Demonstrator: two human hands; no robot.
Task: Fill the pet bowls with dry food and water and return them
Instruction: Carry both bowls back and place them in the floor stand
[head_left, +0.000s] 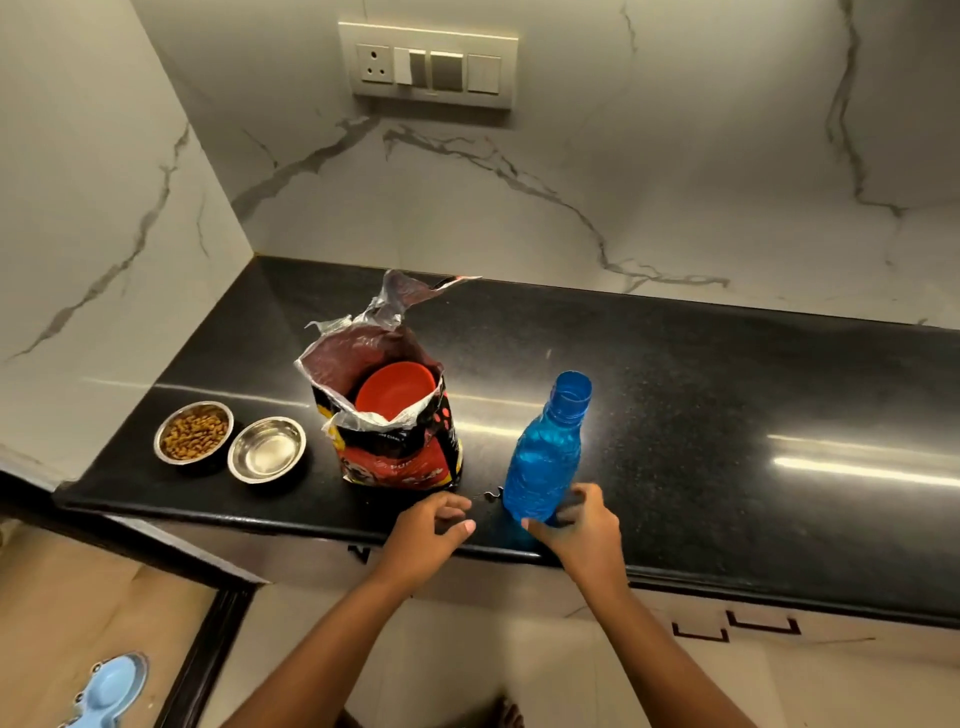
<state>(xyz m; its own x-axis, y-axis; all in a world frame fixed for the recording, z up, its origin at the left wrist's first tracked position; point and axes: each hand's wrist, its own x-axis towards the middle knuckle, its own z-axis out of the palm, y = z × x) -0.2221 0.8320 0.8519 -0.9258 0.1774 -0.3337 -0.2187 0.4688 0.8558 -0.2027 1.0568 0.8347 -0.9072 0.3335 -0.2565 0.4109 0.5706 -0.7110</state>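
Two steel pet bowls stand at the counter's left end. The left bowl (193, 432) holds brown dry food; the right bowl (267, 450) has nothing visible in it. Beside them an open pet food bag (400, 457) stands upright with a red scoop bowl (395, 389) inside it. A blue water bottle (545, 452) stands uncapped near the front edge. My right hand (582, 525) wraps around the bottle's base. My left hand (428, 525) hovers at the counter edge in front of the bag, fingers loosely curled, nothing visible in it.
The black counter (727, 415) runs right along a marble wall with a switch panel (428, 65). A blue bowl stand (111, 688) lies on the floor at lower left. Cabinet fronts with handles (763, 623) sit below the counter.
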